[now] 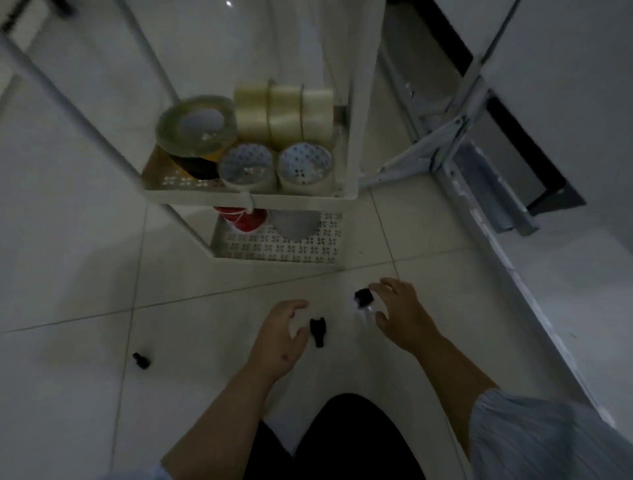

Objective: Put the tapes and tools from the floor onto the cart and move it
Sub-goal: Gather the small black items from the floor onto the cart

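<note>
Glossy tape rolls [274, 113] on perforated cart [253, 197]; small, perhaps plastic, black tools [317, 331].

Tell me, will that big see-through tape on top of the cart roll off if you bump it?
Maybe. The tape sits tilted on other rolls, so it could slide. It is round, so it might roll. The cart rim may catch it.

Dim, bluish, soft-focus picture. Ceiling-light glare spot on floor tiles [228, 3] beyond the cart [253, 197]; wide-angle bending toward edges.
</note>
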The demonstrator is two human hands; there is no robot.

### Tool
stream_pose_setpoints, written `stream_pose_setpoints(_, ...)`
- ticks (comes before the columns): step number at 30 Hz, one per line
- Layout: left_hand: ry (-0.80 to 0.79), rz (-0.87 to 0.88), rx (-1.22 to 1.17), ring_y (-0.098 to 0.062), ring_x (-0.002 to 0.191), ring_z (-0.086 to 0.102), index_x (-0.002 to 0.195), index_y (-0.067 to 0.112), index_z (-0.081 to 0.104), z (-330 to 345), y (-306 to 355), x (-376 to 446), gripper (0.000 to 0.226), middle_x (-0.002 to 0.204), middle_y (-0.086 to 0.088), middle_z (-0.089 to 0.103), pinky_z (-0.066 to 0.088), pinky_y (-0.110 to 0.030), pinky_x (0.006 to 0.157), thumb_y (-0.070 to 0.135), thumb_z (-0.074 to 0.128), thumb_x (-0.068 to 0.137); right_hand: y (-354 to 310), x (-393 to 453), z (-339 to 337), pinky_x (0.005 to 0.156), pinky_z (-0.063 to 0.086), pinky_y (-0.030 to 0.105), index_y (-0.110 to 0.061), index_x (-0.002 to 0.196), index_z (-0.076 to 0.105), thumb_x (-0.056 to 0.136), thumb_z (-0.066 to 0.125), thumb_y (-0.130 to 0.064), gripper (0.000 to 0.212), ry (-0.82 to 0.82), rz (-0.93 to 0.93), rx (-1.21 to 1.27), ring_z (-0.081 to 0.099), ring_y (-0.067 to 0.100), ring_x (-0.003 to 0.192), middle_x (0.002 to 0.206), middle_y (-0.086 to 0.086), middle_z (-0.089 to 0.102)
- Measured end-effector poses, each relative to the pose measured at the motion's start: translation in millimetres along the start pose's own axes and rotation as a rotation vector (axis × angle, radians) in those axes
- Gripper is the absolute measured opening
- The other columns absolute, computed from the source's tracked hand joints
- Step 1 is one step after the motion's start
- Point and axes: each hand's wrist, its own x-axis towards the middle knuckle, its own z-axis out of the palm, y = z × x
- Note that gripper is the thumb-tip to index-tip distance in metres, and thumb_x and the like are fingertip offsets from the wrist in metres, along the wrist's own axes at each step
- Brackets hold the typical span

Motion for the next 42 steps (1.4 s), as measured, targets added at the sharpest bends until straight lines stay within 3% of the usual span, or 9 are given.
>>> stream_pose_setpoints(10,-0.193,-0.125,0.007,-0.021,0.117,0.044,0.129,0.008,0.042,34,-33,38,0.043,0.136,-0.013,0.040,0.033,-0.018,0.091,0.006,0.054,0.088,36,45,54,0.107,0.028,0.043,-0.011,0.143,0.019,0.088,0.046,0.000,0.062,-0.256,0.114,-0.022,0.020,0.036,0.136,0.153,0.016,0.014)
stream_pose_setpoints(13,-0.236,-0.195,0.030,-0.026,0.121,0.043,0.132,0.007,0.038,46,-41,42,0.047,0.137,-0.014,0.037,0.033,-0.017,0.094,0.008,0.054,0.088,41,51,69,0.095,0.041,0.047,-0.014,0.141,0.026,0.086,0.047,0.000,0.061,-0.211,0.153,-0.035,0.033,0.038,0.124,0.143,0.018,0.032)
stream_pose_setpoints(16,-0.281,-0.337,-0.060,-0.030,0.126,0.039,0.138,0.008,0.029,57,-43,47,0.057,0.143,-0.014,0.029,0.037,-0.039,0.108,0.010,0.056,0.088,42,50,83,0.081,0.047,0.043,-0.011,0.130,0.043,0.085,0.056,-0.007,0.047,-0.127,0.183,-0.044,0.046,0.037,0.108,0.123,0.021,0.047)
stream_pose_setpoints(22,-0.255,-0.474,-0.170,-0.033,0.124,0.044,0.142,0.010,0.022,67,-43,57,0.068,0.143,-0.016,0.032,0.041,-0.042,0.104,0.002,0.057,0.084,4,40,90,0.057,0.035,0.009,-0.002,0.102,0.055,0.086,0.060,-0.015,0.021,-0.166,0.163,0.422,0.051,0.018,0.083,0.101,0.017,0.061)
stream_pose_setpoints(28,-0.201,-0.616,-0.388,-0.033,0.124,0.046,0.141,0.007,0.026,59,-35,56,0.059,0.141,-0.018,0.040,0.040,-0.041,0.105,0.000,0.046,0.086,-29,32,93,0.072,0.042,0.019,-0.007,0.110,0.051,0.088,0.057,-0.018,0.025,-0.229,0.350,0.729,0.053,0.017,0.095,0.101,0.003,0.055)
stream_pose_setpoints(32,-0.093,-0.544,-0.442,-0.026,0.113,0.051,0.137,0.009,0.036,37,-30,45,0.053,0.137,-0.014,0.045,0.044,-0.034,0.099,-0.002,0.046,0.086,-50,36,78,0.078,0.045,0.021,-0.013,0.108,0.050,0.088,0.057,-0.018,0.021,-0.246,0.289,0.768,0.054,0.017,0.096,0.102,0.000,0.055)
stream_pose_setpoints(35,0.002,-0.418,-0.456,-0.018,0.098,0.054,0.134,0.010,0.041,8,-23,37,0.051,0.130,-0.013,0.049,0.048,-0.017,0.078,-0.004,0.049,0.085,-76,44,62,0.084,0.047,0.025,-0.023,0.104,0.048,0.088,0.057,-0.017,0.019,-0.224,0.187,0.793,0.055,0.017,0.099,0.105,-0.001,0.055)
stream_pose_setpoints(37,0.089,-0.333,-0.476,-0.020,0.095,0.058,0.129,0.010,0.046,-14,-19,34,0.046,0.124,-0.012,0.054,0.051,-0.008,0.066,-0.004,0.051,0.085,-99,52,50,0.080,0.046,0.017,-0.024,0.106,0.049,0.088,0.057,-0.015,0.022,-0.189,0.100,0.800,0.055,0.016,0.099,0.107,-0.002,0.056)
stream_pose_setpoints(42,0.284,-0.117,-0.327,-0.014,0.098,0.052,0.127,0.015,0.048,-85,-4,30,0.042,0.119,-0.002,0.048,0.045,0.002,0.063,0.001,0.053,0.088,-169,65,6,0.080,0.049,0.016,-0.015,0.118,0.048,0.088,0.058,-0.010,0.032,-0.101,-0.102,0.827,0.056,0.014,0.100,0.107,-0.002,0.054)
